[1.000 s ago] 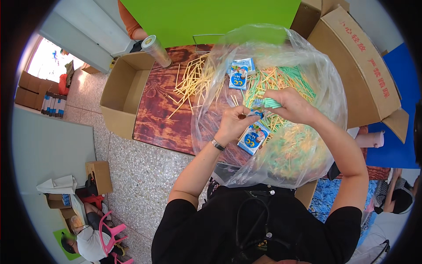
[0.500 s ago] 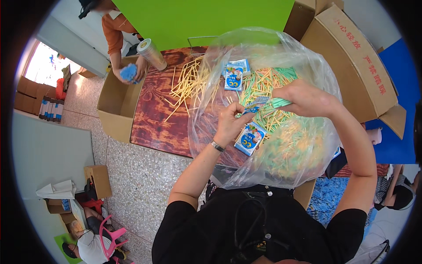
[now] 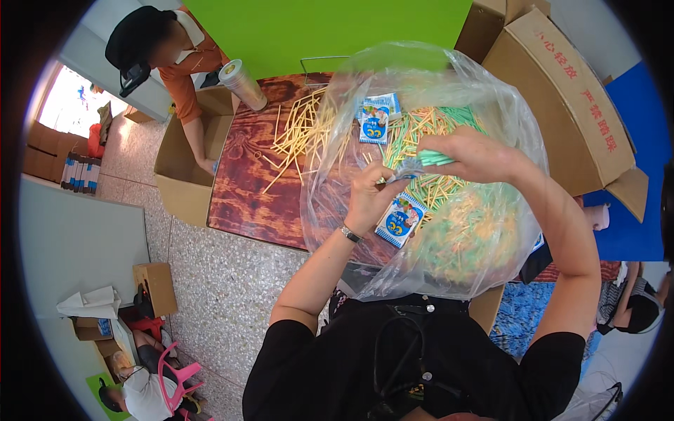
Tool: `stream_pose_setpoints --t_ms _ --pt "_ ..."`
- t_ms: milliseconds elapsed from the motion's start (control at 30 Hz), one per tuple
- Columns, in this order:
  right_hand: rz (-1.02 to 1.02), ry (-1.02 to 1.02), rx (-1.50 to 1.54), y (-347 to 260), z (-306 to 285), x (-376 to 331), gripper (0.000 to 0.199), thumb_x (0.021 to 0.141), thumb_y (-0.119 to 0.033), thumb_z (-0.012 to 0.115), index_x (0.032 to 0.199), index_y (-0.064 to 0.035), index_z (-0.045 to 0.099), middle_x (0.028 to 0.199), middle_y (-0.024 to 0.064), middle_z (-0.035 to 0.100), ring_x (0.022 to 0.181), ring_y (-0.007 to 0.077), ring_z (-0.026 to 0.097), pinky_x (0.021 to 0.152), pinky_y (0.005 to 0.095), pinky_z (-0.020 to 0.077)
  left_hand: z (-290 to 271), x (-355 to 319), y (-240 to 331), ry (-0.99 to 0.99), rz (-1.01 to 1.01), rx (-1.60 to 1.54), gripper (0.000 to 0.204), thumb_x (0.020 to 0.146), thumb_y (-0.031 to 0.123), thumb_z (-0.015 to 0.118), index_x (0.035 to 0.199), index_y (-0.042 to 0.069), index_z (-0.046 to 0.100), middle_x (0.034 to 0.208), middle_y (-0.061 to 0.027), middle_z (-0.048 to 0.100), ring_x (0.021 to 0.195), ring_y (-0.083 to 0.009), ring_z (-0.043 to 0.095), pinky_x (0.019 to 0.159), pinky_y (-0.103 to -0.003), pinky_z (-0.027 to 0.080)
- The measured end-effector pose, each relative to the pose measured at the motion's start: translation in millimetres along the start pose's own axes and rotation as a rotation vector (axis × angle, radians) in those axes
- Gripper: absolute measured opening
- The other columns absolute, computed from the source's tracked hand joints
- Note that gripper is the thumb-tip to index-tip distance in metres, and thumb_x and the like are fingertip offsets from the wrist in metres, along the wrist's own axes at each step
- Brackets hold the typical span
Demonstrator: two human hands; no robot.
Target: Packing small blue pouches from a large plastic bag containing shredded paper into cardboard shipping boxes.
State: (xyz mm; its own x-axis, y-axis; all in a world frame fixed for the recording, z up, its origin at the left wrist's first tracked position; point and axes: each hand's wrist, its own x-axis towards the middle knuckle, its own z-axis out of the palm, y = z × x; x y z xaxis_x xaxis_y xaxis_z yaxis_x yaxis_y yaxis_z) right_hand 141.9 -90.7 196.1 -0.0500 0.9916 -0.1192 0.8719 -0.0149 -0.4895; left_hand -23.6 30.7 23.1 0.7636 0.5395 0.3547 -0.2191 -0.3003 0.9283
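My left hand point(image 3: 368, 195) pinches a small blue and clear packet point(image 3: 407, 168). In my right hand point(image 3: 481, 156) is a bundle of thin green-striped sticks point(image 3: 435, 158), its end at the packet's mouth. Whether the sticks are inside the packet I cannot tell. Beneath both hands lies a heap of orange, green and yellow sticks point(image 3: 428, 186) on a large clear plastic bag point(image 3: 319, 210). A blue-and-white packet point(image 3: 401, 220) lies flat just below my left hand. Farther up, two more blue-and-white packets point(image 3: 374, 121) overlap.
Pale yellow sticks point(image 3: 302, 137) are scattered on the reddish wooden table point(image 3: 246, 203). A clear canister point(image 3: 242, 85) stands at the far left beside an open cardboard box point(image 3: 184, 189), where a person in orange reaches in. Another large carton point(image 3: 562, 105) is at the right.
My right hand has shifted slightly left with the sticks, closer to the packet. The person in orange has leaned forward and lowered the blue item into the box.
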Motion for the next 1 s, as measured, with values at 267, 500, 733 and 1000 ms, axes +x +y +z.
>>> stream_pose_setpoints --t_ms 267,500,733,1000 --pt "-0.019 -0.1 -0.091 -9 -22 -4 0.027 0.088 -0.028 0.064 0.085 -0.0028 0.054 0.071 0.0191 0.058 0.071 0.0404 0.056 0.063 0.0473 0.0435 5 1 14 0.095 -0.089 0.006 0.023 0.073 0.001 0.078 0.078 0.005 0.056 0.075 0.0032 0.049 0.066 -0.0049 0.043 0.054 -0.022 0.036" --pt "0.02 -0.192 -0.141 -4 -22 6 0.032 0.085 -0.032 0.066 0.081 -0.0014 0.058 0.072 0.02 0.06 0.072 0.0403 0.058 0.064 0.0475 0.0446 4 -1 9 0.123 0.014 0.111 0.023 0.074 0.001 0.078 0.087 0.003 0.059 0.08 -0.0006 0.058 0.067 -0.0059 0.053 0.058 -0.021 0.045" --pt "0.123 -0.329 -0.404 -9 -19 17 0.033 0.08 -0.031 0.072 0.08 0.0012 0.064 0.074 0.0205 0.063 0.075 0.0385 0.063 0.068 0.0462 0.0492 4 -2 11 0.107 0.092 0.19 0.026 0.073 -0.002 0.076 0.094 0.002 0.062 0.085 -0.0037 0.061 0.07 -0.0083 0.061 0.058 -0.021 0.052" --pt "0.221 -0.361 -0.551 -41 -24 34 0.033 0.073 -0.027 0.077 0.086 0.0013 0.066 0.079 0.0197 0.066 0.082 0.0368 0.066 0.072 0.0435 0.0529 9 1 10 0.097 0.111 0.245 0.034 0.071 -0.003 0.076 0.102 0.002 0.063 0.087 -0.0058 0.06 0.077 -0.0111 0.063 0.06 -0.022 0.055"
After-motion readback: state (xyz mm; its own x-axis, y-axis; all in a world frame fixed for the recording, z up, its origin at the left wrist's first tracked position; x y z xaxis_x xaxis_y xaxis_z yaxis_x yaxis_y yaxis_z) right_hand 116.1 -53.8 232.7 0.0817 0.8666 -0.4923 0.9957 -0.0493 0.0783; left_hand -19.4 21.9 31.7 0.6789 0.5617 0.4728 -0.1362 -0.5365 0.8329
